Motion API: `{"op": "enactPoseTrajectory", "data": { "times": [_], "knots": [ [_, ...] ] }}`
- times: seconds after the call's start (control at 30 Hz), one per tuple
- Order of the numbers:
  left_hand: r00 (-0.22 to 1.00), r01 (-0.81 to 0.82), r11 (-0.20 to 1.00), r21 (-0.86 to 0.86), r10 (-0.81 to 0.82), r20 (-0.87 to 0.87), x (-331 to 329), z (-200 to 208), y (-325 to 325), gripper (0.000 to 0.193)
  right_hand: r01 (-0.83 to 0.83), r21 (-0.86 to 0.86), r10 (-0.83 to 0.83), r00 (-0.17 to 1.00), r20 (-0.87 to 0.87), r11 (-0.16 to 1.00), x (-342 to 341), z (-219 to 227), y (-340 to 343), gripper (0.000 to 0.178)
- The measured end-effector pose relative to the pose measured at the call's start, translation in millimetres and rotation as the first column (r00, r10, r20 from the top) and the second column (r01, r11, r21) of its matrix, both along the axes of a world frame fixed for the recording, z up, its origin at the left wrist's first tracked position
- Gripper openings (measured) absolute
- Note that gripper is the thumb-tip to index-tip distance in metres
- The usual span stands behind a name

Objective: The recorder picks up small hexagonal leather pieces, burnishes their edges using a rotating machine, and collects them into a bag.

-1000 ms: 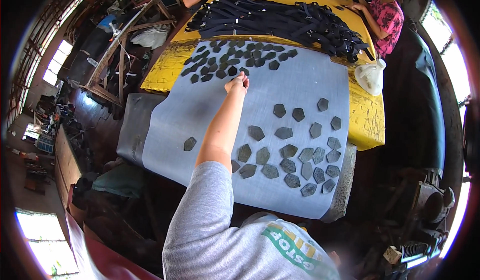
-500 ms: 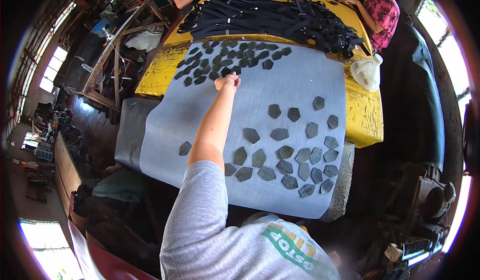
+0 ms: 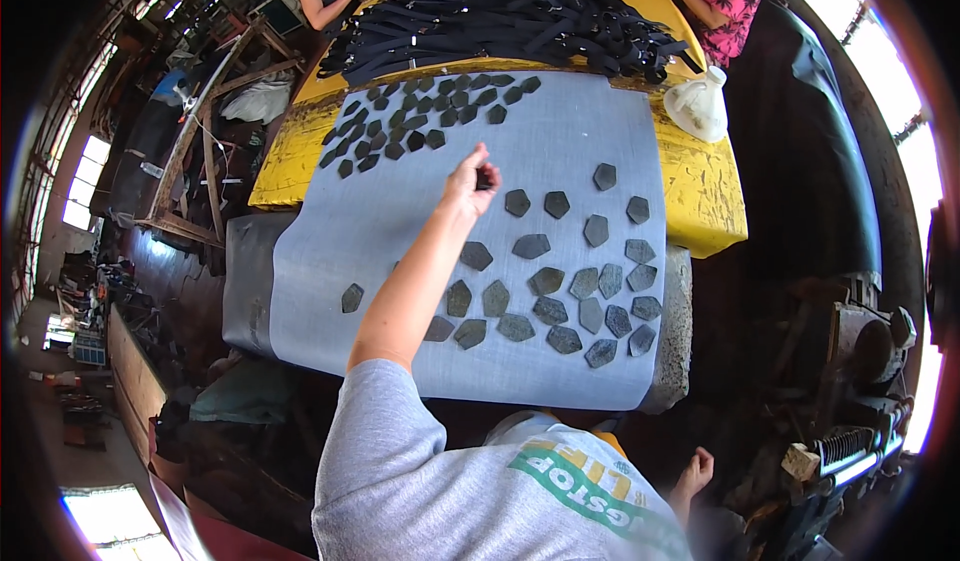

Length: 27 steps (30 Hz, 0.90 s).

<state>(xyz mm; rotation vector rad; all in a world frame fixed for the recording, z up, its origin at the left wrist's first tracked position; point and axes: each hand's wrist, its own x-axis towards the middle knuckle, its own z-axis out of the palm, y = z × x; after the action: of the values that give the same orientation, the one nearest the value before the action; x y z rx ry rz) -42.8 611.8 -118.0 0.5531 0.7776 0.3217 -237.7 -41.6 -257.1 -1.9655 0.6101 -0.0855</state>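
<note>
My left hand (image 3: 472, 183) is raised over the middle of a grey sheet (image 3: 400, 221), its fingers closed on a small dark five-sided piece (image 3: 485, 178). Beyond it, at the sheet's far left, many similar dark pieces (image 3: 415, 121) lie close together, some touching. Nearer and to the right, more flat grey-green five-sided pieces (image 3: 550, 310) are spread apart, with one lone piece (image 3: 352, 298) on the near left. My right hand (image 3: 695, 471) is low by my right side, off the sheet, with its fingers curled. Whatever it might hold is hidden.
Behind the sheet, a heap of black straps (image 3: 500, 26) covers part of a yellow tabletop (image 3: 700, 196). A white funnel-shaped container (image 3: 697, 106) stands at its right. Two people work at the far side. Machinery (image 3: 860, 361) stands at right, a wooden frame (image 3: 210, 131) at left.
My left hand has drawn back from the far cluster toward the middle of the sheet, with a dark piece now showing in its fingers. My right hand has come into clearer view at lower right.
</note>
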Motion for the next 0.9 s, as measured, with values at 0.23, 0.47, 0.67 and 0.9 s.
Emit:
{"op": "enactPoseTrajectory", "data": {
  "times": [0.23,0.47,0.67,0.9],
  "knots": [
    [0.751,0.573,0.819,-0.033,-0.508,0.423,-12.0,78.4,-131.1,0.032,-0.321,0.046,0.298,0.915,0.271,0.946,72.6,131.8,113.8,0.02],
    [0.555,0.749,0.634,0.191,-0.758,0.343,-28.5,99.2,-262.2,0.039,-0.504,-0.007,0.439,0.745,0.503,0.864,113.9,229.2,167.1,0.029],
    [0.468,0.84,0.538,0.068,-0.783,0.409,-51.3,104.9,-372.6,0.044,-0.314,0.024,0.246,0.788,0.565,0.949,112.1,238.1,131.1,0.02],
    [0.307,0.897,0.424,0.124,-0.801,0.514,-67.7,115.8,-457.6,0.04,-0.327,0.383,0.031,0.794,0.608,0.864,71.6,266.8,50.2,0.008]
  ]
}}
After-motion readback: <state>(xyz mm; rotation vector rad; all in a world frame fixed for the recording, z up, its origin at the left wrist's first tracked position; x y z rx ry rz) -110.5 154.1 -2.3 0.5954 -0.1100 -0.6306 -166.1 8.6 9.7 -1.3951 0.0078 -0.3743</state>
